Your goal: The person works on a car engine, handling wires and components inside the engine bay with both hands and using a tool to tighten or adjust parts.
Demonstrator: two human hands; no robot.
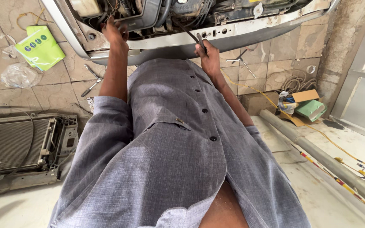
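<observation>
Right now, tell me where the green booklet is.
In the head view, the green booklet lies on the tiled floor at upper left, left of the left hand, just above a crumpled clear plastic bag.

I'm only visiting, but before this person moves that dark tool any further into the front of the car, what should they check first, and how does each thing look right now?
1. Right hand grips the dark tool firmly: ok.
2. Left hand braced on the car's front frame: ok.
3. Tool tip seated on its target: cannot tell, it is hidden among the hoses.
4. Wires by the left hand kept away from the fingers: cannot tell.
5. Floor underfoot free of trip hazards: not ok; wrenches, a grey pipe and a yellow cable lie close by.
</observation>
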